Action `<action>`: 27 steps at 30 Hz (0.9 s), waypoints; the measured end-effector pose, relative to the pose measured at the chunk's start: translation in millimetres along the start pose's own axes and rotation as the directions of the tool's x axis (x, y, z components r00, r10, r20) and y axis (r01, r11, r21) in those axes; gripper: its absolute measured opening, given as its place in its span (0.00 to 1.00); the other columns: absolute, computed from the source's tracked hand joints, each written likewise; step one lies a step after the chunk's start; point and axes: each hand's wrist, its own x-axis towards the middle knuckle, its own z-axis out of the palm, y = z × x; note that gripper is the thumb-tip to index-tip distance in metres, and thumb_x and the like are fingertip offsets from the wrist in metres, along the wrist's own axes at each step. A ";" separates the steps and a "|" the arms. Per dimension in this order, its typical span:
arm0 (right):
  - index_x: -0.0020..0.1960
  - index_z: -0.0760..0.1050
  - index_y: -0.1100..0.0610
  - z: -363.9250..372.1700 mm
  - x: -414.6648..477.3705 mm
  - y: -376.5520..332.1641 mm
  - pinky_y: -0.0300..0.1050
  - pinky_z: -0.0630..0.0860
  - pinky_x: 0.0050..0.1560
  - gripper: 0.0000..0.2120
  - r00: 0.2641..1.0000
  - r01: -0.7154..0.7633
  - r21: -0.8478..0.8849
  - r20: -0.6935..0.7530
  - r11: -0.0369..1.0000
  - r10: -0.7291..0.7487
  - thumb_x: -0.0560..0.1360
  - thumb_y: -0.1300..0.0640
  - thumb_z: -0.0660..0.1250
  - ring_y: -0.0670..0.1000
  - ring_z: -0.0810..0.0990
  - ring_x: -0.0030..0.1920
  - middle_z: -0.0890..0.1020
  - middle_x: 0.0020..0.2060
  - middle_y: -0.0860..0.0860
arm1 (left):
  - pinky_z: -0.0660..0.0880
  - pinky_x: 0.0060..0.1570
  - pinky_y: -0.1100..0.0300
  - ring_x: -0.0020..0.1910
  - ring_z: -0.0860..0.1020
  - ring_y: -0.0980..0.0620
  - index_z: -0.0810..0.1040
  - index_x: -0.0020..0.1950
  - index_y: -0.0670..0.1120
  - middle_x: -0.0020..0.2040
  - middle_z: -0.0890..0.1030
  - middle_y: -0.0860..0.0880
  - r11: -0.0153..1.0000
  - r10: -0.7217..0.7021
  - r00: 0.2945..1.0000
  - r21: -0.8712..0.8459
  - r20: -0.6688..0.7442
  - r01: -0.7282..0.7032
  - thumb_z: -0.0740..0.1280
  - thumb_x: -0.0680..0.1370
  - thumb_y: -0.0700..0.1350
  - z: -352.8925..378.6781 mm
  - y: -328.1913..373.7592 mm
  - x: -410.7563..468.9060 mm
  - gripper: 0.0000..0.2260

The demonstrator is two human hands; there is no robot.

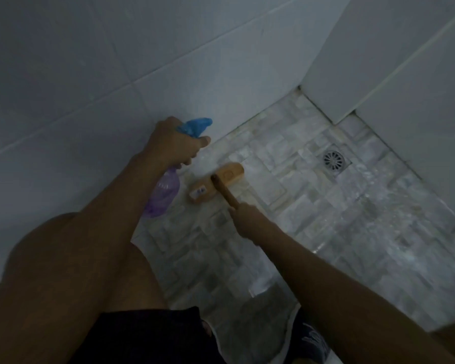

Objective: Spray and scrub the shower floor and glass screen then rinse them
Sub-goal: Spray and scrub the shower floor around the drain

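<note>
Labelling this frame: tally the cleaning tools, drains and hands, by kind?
Spray bottle: 1
Scrub brush: 1
Drain: 1
Hands: 2, left hand on the bottle, right hand on the brush handle
Total: 5

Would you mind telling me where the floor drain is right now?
In the head view, the drain sits upper right in the shower floor, near the corner of the walls, right of the brush.

Purple spray bottle, blue trigger head, tilted nozzle-up near wall. Wooden scrub brush head-down on pale mosaic shower floor, probably wet.
</note>
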 end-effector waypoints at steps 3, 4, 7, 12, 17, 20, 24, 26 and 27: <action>0.63 0.73 0.54 5.3 -56.1 60.1 0.44 0.73 0.44 0.28 0.993 -0.109 -0.094 0.041 0.990 0.113 0.82 0.37 0.44 0.51 0.75 0.40 0.73 0.39 0.51 | 0.77 0.29 0.60 0.26 0.77 0.52 0.82 0.49 0.40 0.40 0.85 0.43 0.999 0.029 0.997 0.014 0.072 -0.030 0.75 0.72 0.56 18.4 10.1 -5.3 0.19; 0.65 0.72 0.55 4.2 -66.3 77.8 0.42 0.73 0.42 0.32 0.991 -0.125 -0.083 0.040 0.989 0.128 0.81 0.34 0.42 0.48 0.74 0.39 0.73 0.41 0.51 | 0.77 0.28 0.61 0.25 0.77 0.52 0.82 0.49 0.40 0.40 0.85 0.43 0.999 0.040 0.994 0.009 0.097 -0.041 0.76 0.72 0.56 24.6 12.7 -7.3 0.19; 0.63 0.73 0.62 -19.6 -78.8 108.4 0.46 0.76 0.46 0.24 0.944 -0.324 0.122 -0.016 0.938 0.328 0.84 0.43 0.51 0.55 0.80 0.47 0.79 0.51 0.58 | 0.75 0.25 0.63 0.25 0.78 0.52 0.82 0.48 0.42 0.39 0.85 0.43 0.995 0.093 0.980 0.030 0.178 -0.100 0.76 0.71 0.57 48.6 20.1 -14.3 0.19; 0.59 0.70 0.62 -74.1 -59.8 104.3 0.53 0.82 0.33 0.16 0.850 -0.410 0.671 0.034 0.618 0.526 0.84 0.49 0.58 0.58 0.82 0.33 0.80 0.42 0.62 | 0.77 0.27 0.61 0.26 0.78 0.51 0.81 0.45 0.43 0.33 0.82 0.45 0.979 0.120 0.954 0.127 0.275 -0.160 0.77 0.70 0.57 96.9 20.4 -21.9 0.18; 0.48 0.70 0.61 -49.6 -89.3 85.8 0.41 0.71 0.22 0.10 0.839 -0.252 0.870 -0.022 0.423 0.544 0.83 0.56 0.56 0.51 0.73 0.22 0.76 0.30 0.58 | 0.72 0.24 0.62 0.22 0.74 0.51 0.81 0.41 0.42 0.34 0.83 0.42 0.975 0.102 0.936 0.152 0.336 -0.161 0.77 0.69 0.58 127.2 23.8 -17.2 0.19; 0.48 0.72 0.61 -3.5 -120.5 82.3 0.41 0.72 0.22 0.15 0.824 -0.273 0.890 0.020 0.366 0.566 0.84 0.51 0.56 0.51 0.73 0.23 0.74 0.30 0.55 | 0.72 0.25 0.62 0.23 0.74 0.50 0.81 0.42 0.40 0.34 0.81 0.41 0.975 0.145 0.938 0.118 0.314 -0.190 0.77 0.70 0.57 137.2 36.6 -16.0 0.19; 0.48 0.73 0.60 54.8 -127.1 89.2 0.47 0.78 0.28 0.23 0.813 -0.359 0.847 0.078 0.391 0.578 0.83 0.42 0.52 0.53 0.78 0.28 0.78 0.35 0.56 | 0.73 0.27 0.62 0.25 0.75 0.49 0.82 0.48 0.39 0.37 0.82 0.40 0.970 0.201 0.932 0.069 0.303 -0.231 0.76 0.71 0.58 148.2 44.4 -8.6 0.21; 0.48 0.74 0.60 56.1 -107.8 102.7 0.54 0.82 0.36 0.26 0.789 -0.361 0.805 -0.004 0.470 0.614 0.83 0.39 0.50 0.55 0.79 0.33 0.79 0.38 0.56 | 0.74 0.28 0.63 0.25 0.77 0.50 0.82 0.48 0.39 0.35 0.82 0.41 0.948 0.248 0.905 0.105 0.345 -0.300 0.75 0.72 0.58 155.4 46.6 -8.7 0.21; 0.47 0.74 0.61 45.9 -94.8 109.2 0.55 0.82 0.39 0.27 0.777 -0.348 0.802 -0.043 0.486 0.628 0.83 0.40 0.50 0.56 0.79 0.34 0.78 0.37 0.56 | 0.74 0.28 0.63 0.26 0.78 0.50 0.83 0.49 0.41 0.34 0.82 0.42 0.936 0.270 0.887 0.115 0.375 -0.333 0.75 0.72 0.59 158.4 47.7 -9.9 0.21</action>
